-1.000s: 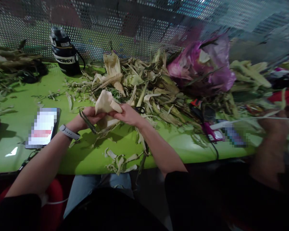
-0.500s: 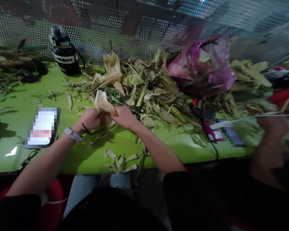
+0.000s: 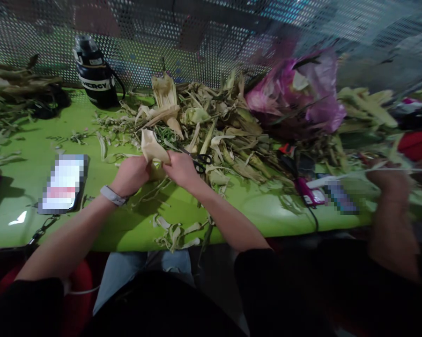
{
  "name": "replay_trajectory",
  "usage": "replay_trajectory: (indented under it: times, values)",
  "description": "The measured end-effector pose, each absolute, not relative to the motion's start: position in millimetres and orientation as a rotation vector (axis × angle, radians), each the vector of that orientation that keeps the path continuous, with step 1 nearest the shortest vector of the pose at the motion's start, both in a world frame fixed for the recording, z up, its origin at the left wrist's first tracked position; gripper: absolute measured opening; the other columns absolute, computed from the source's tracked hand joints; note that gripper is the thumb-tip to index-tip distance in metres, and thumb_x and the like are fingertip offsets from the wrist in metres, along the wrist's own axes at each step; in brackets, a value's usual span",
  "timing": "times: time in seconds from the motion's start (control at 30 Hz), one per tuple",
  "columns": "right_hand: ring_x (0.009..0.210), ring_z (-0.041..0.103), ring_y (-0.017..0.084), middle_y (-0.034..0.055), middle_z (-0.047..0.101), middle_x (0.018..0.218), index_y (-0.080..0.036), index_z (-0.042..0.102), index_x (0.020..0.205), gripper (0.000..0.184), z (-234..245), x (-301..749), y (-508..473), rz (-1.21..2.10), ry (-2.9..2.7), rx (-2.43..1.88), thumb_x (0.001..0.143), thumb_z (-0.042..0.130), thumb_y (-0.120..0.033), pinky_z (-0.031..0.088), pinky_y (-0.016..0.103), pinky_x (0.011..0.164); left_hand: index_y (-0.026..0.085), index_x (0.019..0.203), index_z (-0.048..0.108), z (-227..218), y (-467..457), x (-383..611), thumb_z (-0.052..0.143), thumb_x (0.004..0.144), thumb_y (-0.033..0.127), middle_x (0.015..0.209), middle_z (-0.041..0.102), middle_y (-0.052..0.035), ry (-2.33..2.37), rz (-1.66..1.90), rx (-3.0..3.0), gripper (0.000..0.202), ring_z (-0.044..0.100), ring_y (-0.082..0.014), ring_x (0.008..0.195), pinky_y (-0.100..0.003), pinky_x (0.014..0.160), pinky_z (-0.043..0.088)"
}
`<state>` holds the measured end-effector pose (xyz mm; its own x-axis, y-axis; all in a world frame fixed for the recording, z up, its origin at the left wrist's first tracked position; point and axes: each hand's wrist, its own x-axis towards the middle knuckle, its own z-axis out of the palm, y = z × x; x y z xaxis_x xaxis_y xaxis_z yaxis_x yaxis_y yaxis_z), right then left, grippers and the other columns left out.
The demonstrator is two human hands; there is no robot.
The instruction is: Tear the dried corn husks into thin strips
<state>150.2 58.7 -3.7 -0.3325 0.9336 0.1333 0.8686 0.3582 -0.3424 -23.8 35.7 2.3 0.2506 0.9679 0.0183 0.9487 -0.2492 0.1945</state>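
Observation:
Between both hands is a pale corn husk [image 3: 153, 148], its broad end folded upward toward the far side. My left hand [image 3: 131, 176] is closed on the husk's left side, knuckles up, with a light watch strap on the wrist. Against the opposite side, my right hand [image 3: 180, 167] pinches the husk, the two hands nearly touching. Their fingertips and the lower part of the husk are partly hidden. Black-handled scissors [image 3: 203, 161] lie just right of my right hand. Behind them spreads a heap of dry husks [image 3: 232, 140].
A dark bottle [image 3: 96, 77] stands at the back left, and a phone [image 3: 63, 183] lies on the green table [image 3: 122, 234]. Husk strips [image 3: 177, 235] lie at the front edge. A pink plastic bag [image 3: 288, 96] rests behind. At the right, a co-worker's hand [image 3: 389, 178] is over the table.
My left hand has rolled over slightly, its back turning more upward, and the husk's upper end has shifted a little to the right. The co-worker's hand has moved slightly.

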Motion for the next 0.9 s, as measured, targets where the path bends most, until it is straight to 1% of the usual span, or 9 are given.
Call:
replay_trajectory:
  times: [0.13,0.23,0.3,0.37,0.5,0.6,0.7,0.8,0.9]
  values:
    - [0.088,0.069,0.027,0.0112,0.075,0.093,-0.015,0.070,0.093,0.026,2.2,204.4,98.6,0.174,-1.894,-1.755,0.075,0.055,-0.004,0.051,0.036,0.081,0.007,0.110,0.067,18.4,52.8,-61.7,0.051,0.082,0.015,0.097,0.073,-0.0195,2.165,0.340,2.170,0.033,0.065,-0.0281,0.086,-0.035,0.076,0.047]
    - [0.090,0.068,0.029,0.0127,0.073,0.087,-0.014,0.068,0.084,0.015,8.6,252.0,124.5,0.087,-1.455,-1.826,0.074,0.059,-0.007,0.051,0.040,0.084,0.004,0.111,0.068,24.0,62.3,-82.0,0.053,0.079,0.011,0.100,0.073,-0.0199,2.283,0.597,1.985,0.035,0.064,-0.0300,0.095,-0.042,0.087,0.049]
    - [0.081,0.066,0.025,0.0093,0.069,0.079,-0.015,0.065,0.077,0.005,10.3,270.2,131.8,0.256,-1.209,-1.711,0.073,0.066,-0.015,0.053,0.036,0.074,0.003,0.105,0.069,22.9,64.2,-84.5,0.057,0.079,0.012,0.094,0.073,-0.0154,2.095,0.855,1.774,0.030,0.064,-0.0256,0.091,-0.041,0.087,0.051]
    - [0.069,0.063,0.019,0.0042,0.067,0.078,-0.016,0.064,0.082,0.017,10.4,274.5,130.3,0.619,-1.057,-1.497,0.069,0.072,-0.023,0.050,0.030,0.058,0.005,0.097,0.069,18.0,64.3,-81.0,0.066,0.078,0.024,0.085,0.072,-0.0109,1.711,0.982,1.448,0.027,0.064,-0.0206,0.080,-0.038,0.079,0.055]
    - [0.061,0.057,0.012,-0.0016,0.062,0.073,-0.020,0.061,0.080,0.032,18.2,268.4,114.3,1.174,-1.164,-1.097,0.058,0.082,-0.030,0.044,0.024,0.050,0.012,0.076,0.069,0.9,69.3,-76.3,0.086,0.053,0.040,0.076,0.072,-0.0090,1.440,0.662,1.230,0.040,0.066,-0.0219,0.070,-0.034,0.065,0.055]
    - [0.059,0.054,0.013,-0.0020,0.056,0.066,-0.024,0.058,0.078,0.024,32.9,273.0,103.0,1.137,-1.260,-0.941,0.073,0.073,-0.041,0.046,0.026,0.050,0.017,0.057,0.062,-9.5,77.1,-79.0,0.080,0.058,0.041,0.060,0.065,-0.0080,1.673,0.446,1.455,0.030,0.063,-0.0240,0.060,-0.033,0.057,0.048]
    - [0.067,0.059,0.018,0.0005,0.058,0.068,-0.026,0.062,0.086,0.021,42.1,276.6,94.8,1.100,-1.378,-0.977,0.077,0.073,-0.042,0.050,0.030,0.053,0.020,0.050,0.053,-12.6,80.8,-79.8,0.074,0.063,0.042,0.051,0.055,-0.0073,1.868,0.331,1.725,0.033,0.058,-0.0251,0.056,-0.033,0.052,0.038]
    - [0.072,0.062,0.020,0.0019,0.062,0.072,-0.027,0.064,0.090,0.027,39.7,269.2,91.5,1.193,-1.407,-1.012,0.074,0.078,-0.043,0.052,0.032,0.056,0.020,0.064,0.060,-12.4,79.6,-77.9,0.074,0.064,0.050,0.056,0.057,-0.0054,1.823,0.304,1.859,0.033,0.057,-0.0239,0.059,-0.031,0.054,0.036]
    - [0.074,0.062,0.019,0.0021,0.064,0.075,-0.026,0.065,0.091,0.033,29.5,253.2,93.6,1.316,-1.393,-1.041,0.069,0.082,-0.045,0.053,0.031,0.057,0.019,0.088,0.065,-11.1,77.0,-76.4,0.081,0.056,0.062,0.061,0.060,-0.0024,1.839,0.408,1.831,0.057,0.057,-0.0217,0.059,-0.029,0.054,0.037]
